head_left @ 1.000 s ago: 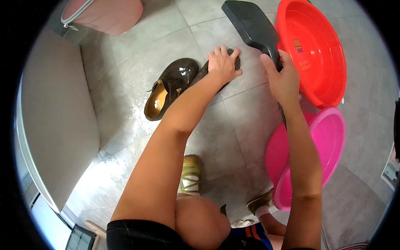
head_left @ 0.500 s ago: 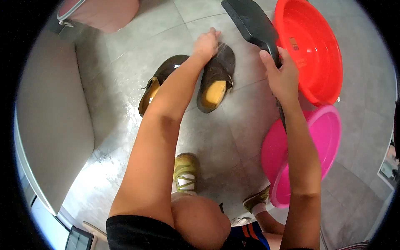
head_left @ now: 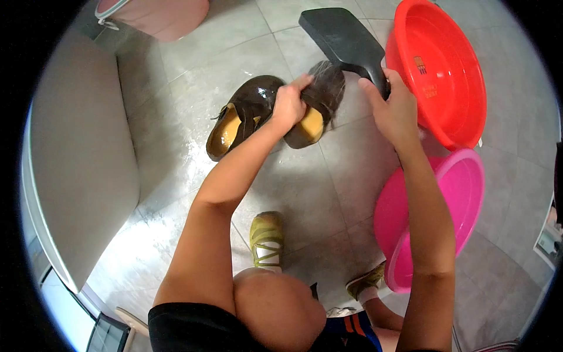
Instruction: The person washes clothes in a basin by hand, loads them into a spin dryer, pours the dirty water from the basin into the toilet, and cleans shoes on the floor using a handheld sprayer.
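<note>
My right hand (head_left: 394, 108) grips the handle of a black shower head (head_left: 343, 41), whose thin water jets fall on the toe of a dark brown shoe (head_left: 328, 88). That shoe lies on the wet floor, its tan insole showing. My left hand (head_left: 290, 104) rests at the shoe's left side with its fingers bent, one reaching over the upper; whether it grips the shoe is unclear. Just left lies a second brown shoe (head_left: 255, 97), wet and shiny, with its tan insole toward me.
At the right stand a red basin (head_left: 443, 76) and a pink basin (head_left: 431, 217), partly behind my right forearm. A pink bucket (head_left: 158, 17) is at the top left. A large pale tub-like surface (head_left: 82, 158) borders the left side. My shoes (head_left: 267, 237) are below.
My left hand has moved from the shoe's toe down to its left side. The shower head has tilted and shifted over the right shoe, with its jets now visible on the toe.
</note>
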A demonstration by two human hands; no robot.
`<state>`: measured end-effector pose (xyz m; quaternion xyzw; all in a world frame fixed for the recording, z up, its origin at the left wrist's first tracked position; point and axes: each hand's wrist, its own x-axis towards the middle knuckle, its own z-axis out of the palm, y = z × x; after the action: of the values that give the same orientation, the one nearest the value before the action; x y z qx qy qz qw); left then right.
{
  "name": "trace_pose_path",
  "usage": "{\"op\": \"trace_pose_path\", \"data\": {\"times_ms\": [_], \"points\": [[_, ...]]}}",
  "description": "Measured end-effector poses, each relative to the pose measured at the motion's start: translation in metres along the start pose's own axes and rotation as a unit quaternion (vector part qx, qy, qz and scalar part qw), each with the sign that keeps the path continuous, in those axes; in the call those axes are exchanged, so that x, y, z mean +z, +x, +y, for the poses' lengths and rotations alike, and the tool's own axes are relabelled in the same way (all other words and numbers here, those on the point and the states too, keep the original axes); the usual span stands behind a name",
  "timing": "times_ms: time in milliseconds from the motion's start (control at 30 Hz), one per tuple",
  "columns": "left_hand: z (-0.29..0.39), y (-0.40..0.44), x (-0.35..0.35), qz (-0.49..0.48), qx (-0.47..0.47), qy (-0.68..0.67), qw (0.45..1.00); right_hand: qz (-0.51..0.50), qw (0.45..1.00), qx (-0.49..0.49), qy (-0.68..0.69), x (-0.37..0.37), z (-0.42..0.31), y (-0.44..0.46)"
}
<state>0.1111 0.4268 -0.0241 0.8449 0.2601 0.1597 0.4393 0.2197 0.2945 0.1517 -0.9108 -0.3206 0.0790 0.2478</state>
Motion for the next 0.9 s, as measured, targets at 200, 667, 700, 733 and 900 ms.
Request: {"op": "trace_pose_path", "data": {"times_ms": [200,667,700,733,900], "points": [[0.002,0.039,0.009,0.12,-0.12,-0.049,0.984,0.013,1.0,-0.025,0.0,-0.003,-0.009,-0.005],[-0.003,0.056,0.006,-0.062,-0.366,-0.598,0.71,0.046,0.999,-0.018,-0.004,-0.005,-0.014,-0.01],[-0.001,0.055,0.006,-0.059,-0.36,-0.645,0.672,0.059,0.998,-0.019,0.012,-0.006,-0.015,-0.011],[0.0,0.054,0.006,-0.055,-0.352,-0.689,0.631,0.071,0.997,-0.02,0.028,-0.007,-0.015,-0.011],[0.01,0.065,0.015,0.009,-0.333,-0.817,0.47,0.122,0.99,-0.031,0.066,-0.012,-0.014,-0.011]]}}
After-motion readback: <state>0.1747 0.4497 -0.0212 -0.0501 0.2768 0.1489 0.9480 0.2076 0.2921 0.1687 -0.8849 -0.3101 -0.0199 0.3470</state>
